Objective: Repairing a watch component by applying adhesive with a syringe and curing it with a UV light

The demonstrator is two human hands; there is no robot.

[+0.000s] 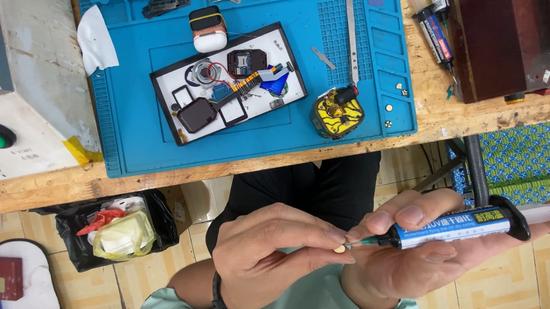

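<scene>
A white tray (167, 82) with a black rim lay on the blue work mat (128, 129) on the wooden surface (444, 112), and it held small device parts: one dark square screen (197, 114), one round metal part (202, 71), one dark square housing (247, 62) and one blue pick (275, 85), with thin wires among them. Far of the tray sat one small white case (208, 33) wrapped with a band. Right of the tray stood one yellow and black holder (336, 115), and one pair of metal tweezers (352, 37) ran far from it across the mat. At the far right of the surface lay two more glue tubes (438, 35), close together. Below the surface's near edge, on the left, a black bin bag (77, 226) held crumpled red, white and yellowish waste. The left hand (270, 253) was curled, its thumb and forefinger pinching one tiny pale round piece (340, 249) near the middle of the view, above the lap. The right hand (419, 247) was closed around one blue glue syringe (451, 227) with a black flange, fingers wrapped over the barrel; its thin needle tip touched or nearly touched the pale piece.
</scene>
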